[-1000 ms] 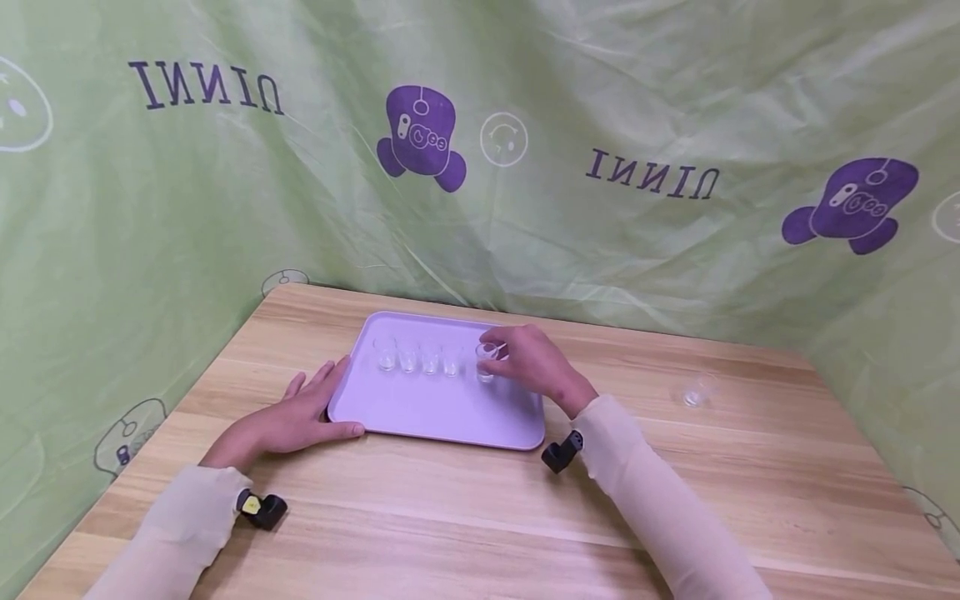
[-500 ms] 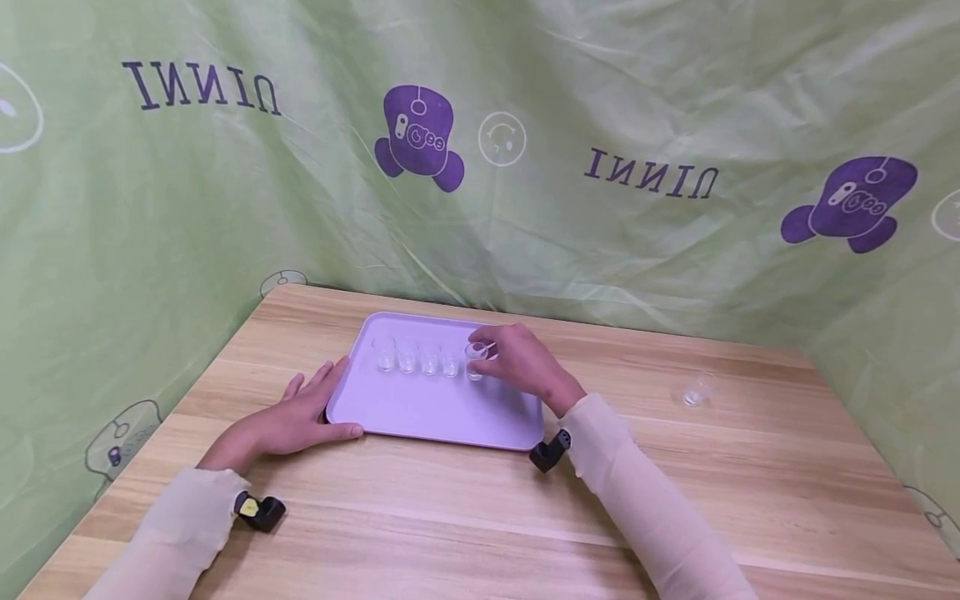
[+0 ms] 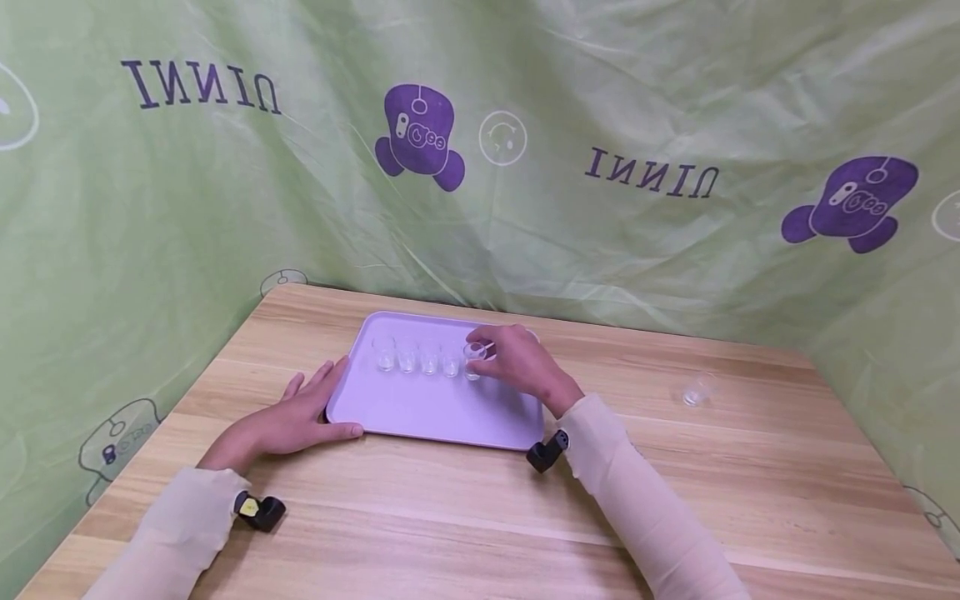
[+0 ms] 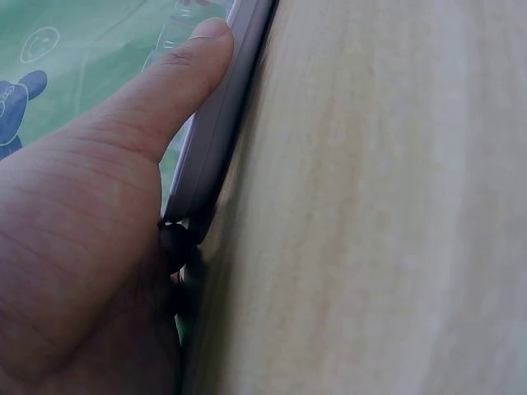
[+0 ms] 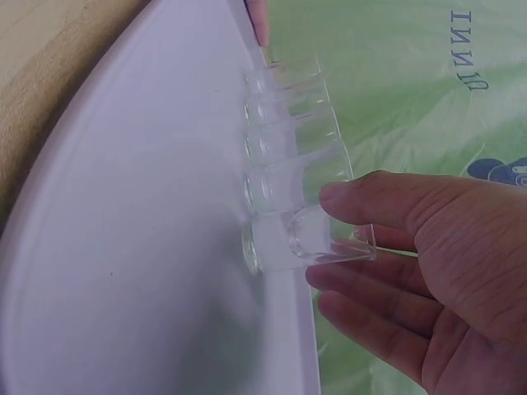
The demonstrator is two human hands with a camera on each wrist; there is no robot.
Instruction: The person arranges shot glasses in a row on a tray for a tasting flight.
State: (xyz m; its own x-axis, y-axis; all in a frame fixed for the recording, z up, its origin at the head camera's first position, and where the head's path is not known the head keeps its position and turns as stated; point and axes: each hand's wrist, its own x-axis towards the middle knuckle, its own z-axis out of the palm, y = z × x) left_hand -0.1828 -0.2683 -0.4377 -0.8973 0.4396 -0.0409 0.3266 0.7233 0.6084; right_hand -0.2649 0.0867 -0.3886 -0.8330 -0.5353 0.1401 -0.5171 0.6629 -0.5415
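My right hand (image 3: 519, 357) pinches a small clear shot glass (image 5: 276, 243) between thumb and fingers, near its rim. That glass stands upright at the right end of a straight row of similar glasses (image 3: 429, 362) on a lilac tray (image 3: 427, 412). In the right wrist view its base is right at the tray surface, close beside its neighbour. My left hand (image 3: 296, 421) rests against the tray's front left corner. Its fingers extend along the left side, and its thumb (image 4: 185, 70) lies straight against the front rim in the left wrist view.
One more clear glass (image 3: 695, 392) stands on the wood-grain table (image 3: 420, 525), right of the tray. A green printed cloth (image 3: 570, 250) hangs behind the table and along its sides.
My right hand has moved left with the glass, narrowing the gap to the row. Most of that shift came in the first half second. My left hand and the tray have stayed put.
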